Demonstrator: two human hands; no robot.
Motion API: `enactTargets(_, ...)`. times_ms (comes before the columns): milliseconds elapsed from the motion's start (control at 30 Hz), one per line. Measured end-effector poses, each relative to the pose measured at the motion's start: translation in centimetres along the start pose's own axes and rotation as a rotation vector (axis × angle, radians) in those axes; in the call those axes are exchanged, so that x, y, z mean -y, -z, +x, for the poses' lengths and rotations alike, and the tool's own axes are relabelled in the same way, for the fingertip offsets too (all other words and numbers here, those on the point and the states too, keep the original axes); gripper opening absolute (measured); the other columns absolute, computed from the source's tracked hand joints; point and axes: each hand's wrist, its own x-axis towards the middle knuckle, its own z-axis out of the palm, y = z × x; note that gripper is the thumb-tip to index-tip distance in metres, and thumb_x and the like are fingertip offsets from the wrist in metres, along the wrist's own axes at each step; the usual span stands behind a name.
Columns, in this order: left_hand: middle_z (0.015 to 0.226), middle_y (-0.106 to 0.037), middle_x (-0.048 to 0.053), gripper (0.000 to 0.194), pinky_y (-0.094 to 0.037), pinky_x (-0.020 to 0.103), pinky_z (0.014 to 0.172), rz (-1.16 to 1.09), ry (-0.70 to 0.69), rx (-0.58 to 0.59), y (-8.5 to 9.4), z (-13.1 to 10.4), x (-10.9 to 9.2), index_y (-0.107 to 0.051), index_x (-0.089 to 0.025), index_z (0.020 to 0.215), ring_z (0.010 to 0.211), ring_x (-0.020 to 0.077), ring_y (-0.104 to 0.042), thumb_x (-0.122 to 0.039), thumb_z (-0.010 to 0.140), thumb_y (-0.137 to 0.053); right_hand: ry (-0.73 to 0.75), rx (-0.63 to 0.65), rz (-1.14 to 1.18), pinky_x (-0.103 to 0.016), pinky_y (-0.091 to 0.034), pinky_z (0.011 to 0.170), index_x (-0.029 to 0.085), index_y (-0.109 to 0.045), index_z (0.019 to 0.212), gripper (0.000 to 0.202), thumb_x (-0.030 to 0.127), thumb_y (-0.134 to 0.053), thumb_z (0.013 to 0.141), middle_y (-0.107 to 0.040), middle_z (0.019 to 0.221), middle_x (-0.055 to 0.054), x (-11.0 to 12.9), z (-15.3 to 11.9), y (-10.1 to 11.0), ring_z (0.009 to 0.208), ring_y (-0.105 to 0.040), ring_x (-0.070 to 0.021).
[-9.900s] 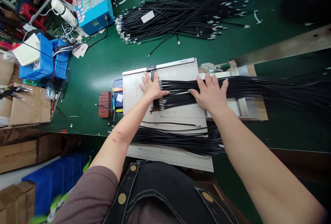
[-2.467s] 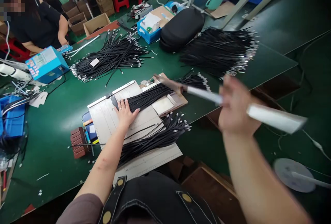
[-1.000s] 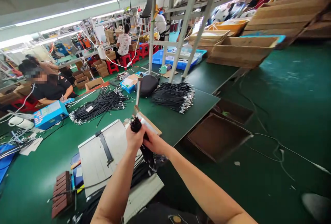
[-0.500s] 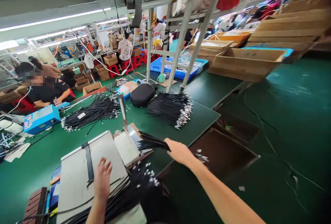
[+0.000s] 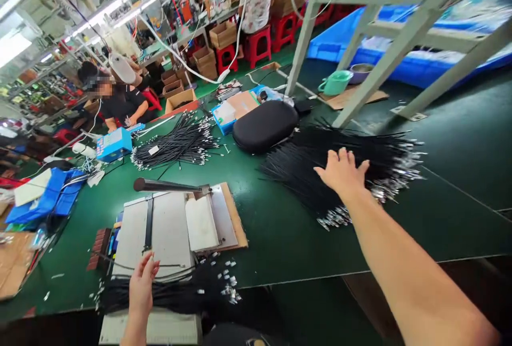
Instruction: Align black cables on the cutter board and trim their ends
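Resting on blk cable pile (image 5: 300, 167), R hand (image 5: 344, 175) fingers spread; L hand (image 5: 142, 282) curled nr 2nd bundle (image 5: 176, 294), can't tell grip.

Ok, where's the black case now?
Head view, above centre: the black case sits on the table between the blue tray and the cables by the right hand.

three black cable bundles (image 5: 298, 173), one lever cutter (image 5: 170, 186) — one black case (image 5: 266, 126), one turquoise mug (image 5: 336, 83), one bowl (image 5: 361, 75)
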Motion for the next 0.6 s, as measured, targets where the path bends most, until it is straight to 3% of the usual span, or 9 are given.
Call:
enactTargets(100,0.094,-0.074,0.008,0.038,-0.059,0.033,0.076,0.343,-0.220,0.020,0.1,-0.7,-1.3,-0.070,-0.016,0.099,0.080,0.0193,-0.073,-0.044,0.073,-0.074,0.238,-0.137,0.163,-0.062,-0.022,0.120,0.007,-0.052,0.138,0.049,0.029,-0.048,0.094,-0.042,0.153,-0.026,0.8,-7.9,-4.8,0.147,-0.032,-0.0361)
enactTargets(167,0.102,-0.075,0.012,0.033,-0.060,0.039,0.083,0.732,-0.453,0.218,-0.1,-1.0,-1.8,-0.069,-0.015,0.107,0.090,0.0221,-0.073,-0.039,0.088,-0.057,0.357,-0.174,0.329,-0.056,-0.033,0.117,0.008,-0.060,0.127,0.042,0.029,-0.045,0.094,-0.055,0.141,-0.025,2.1,-14.6,-7.5,0.139,-0.045,-0.0340)
enactTargets(233,0.111,-0.074,0.013,0.028,-0.057,0.041,0.092,0.868,-0.460,0.310,-0.2,-0.7,-1.4,-0.069,-0.015,0.110,0.101,0.0228,-0.072,-0.030,0.090,-0.057,0.426,-0.069,0.464,-0.050,-0.043,0.111,0.011,-0.065,0.119,0.039,0.033,-0.044,0.095,-0.065,0.129,-0.021,4.3,-21.3,-9.6,0.126,-0.057,-0.0304)
enactTargets(367,0.124,-0.071,0.010,0.026,-0.046,0.040,0.109,1.045,-0.497,0.476,0.8,1.1,0.9,-0.071,-0.020,0.110,0.121,0.0227,-0.063,-0.020,0.085,-0.067,0.588,0.365,0.586,-0.046,-0.048,0.107,0.019,-0.067,0.118,0.039,0.040,-0.041,0.097,-0.070,0.122,-0.013,11.2,-31.6,-11.9,0.115,-0.064,-0.0262)
enactTargets(467,0.129,-0.068,0.011,0.027,-0.041,0.045,0.112,1.145,-0.555,0.539,2.3,3.1,2.1,-0.069,-0.020,0.115,0.124,0.0244,-0.059,-0.020,0.089,-0.064,0.748,0.555,0.540,-0.047,-0.045,0.110,0.019,-0.065,0.125,0.043,0.037,-0.039,0.097,-0.067,0.129,-0.013,17.3,-34.8,-13.1,0.122,-0.060,-0.0271)
enactTargets(600,0.134,-0.061,0.013,0.029,-0.039,0.046,0.110,1.225,-0.614,0.587,4.9,7.5,2.8,-0.066,-0.019,0.120,0.128,0.0269,-0.054,-0.019,0.092,-0.060,0.865,0.591,0.194,-0.043,-0.046,0.106,0.015,-0.067,0.123,0.039,0.027,-0.042,0.095,-0.069,0.124,-0.014,23.6,-35.0,-14.5,0.118,-0.061,-0.0270)
